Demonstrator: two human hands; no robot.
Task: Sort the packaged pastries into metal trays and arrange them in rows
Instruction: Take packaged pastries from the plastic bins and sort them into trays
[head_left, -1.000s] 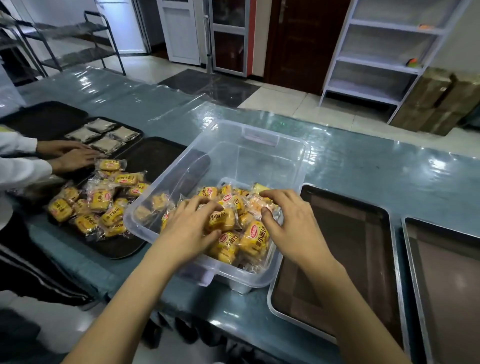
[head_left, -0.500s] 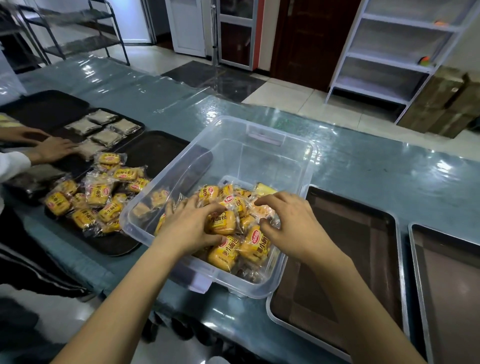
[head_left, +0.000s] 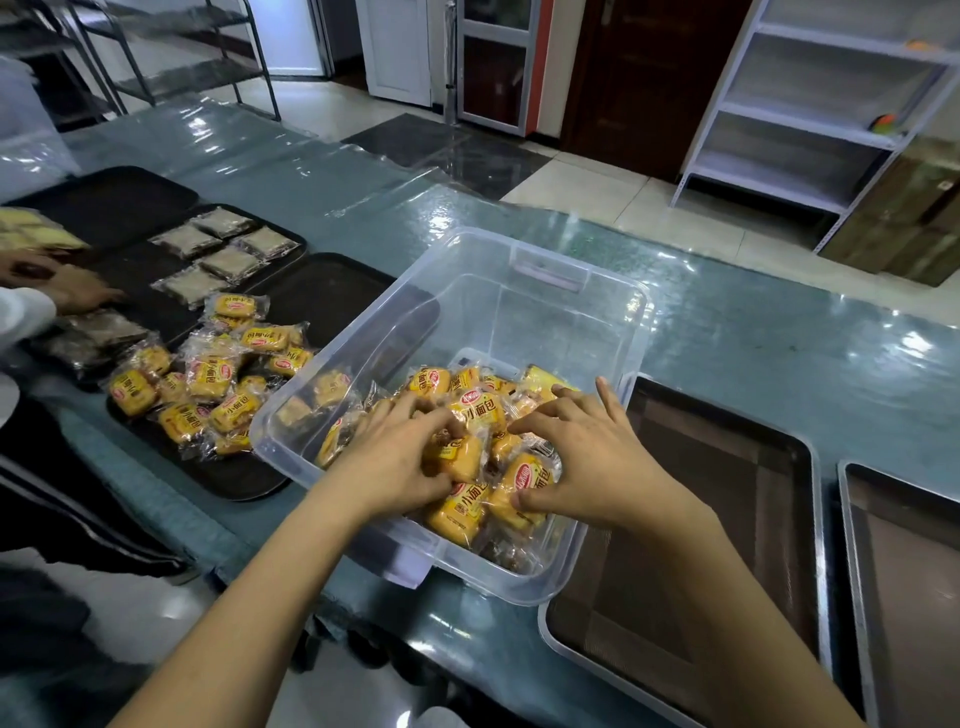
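Note:
A clear plastic bin stands in the middle of the table, its near half filled with yellow packaged pastries. Both my hands are inside it, on the pile. My left hand has its fingers curled round a yellow pack. Just to the right, my right hand claws over the pile and pinches another yellow pack between thumb and fingers. An empty metal tray lies right of the bin, partly under its corner. A second metal tray lies further right.
Left of the bin, a dark tray carries a loose heap of yellow packs. Behind it, brown packs lie in rows on another dark tray. Another person's hand rests there. White shelves stand beyond the table.
My hands have drawn closer together over the pile in the bin, and the fingers have closed on packs. The other person's hands have pulled back to the left.

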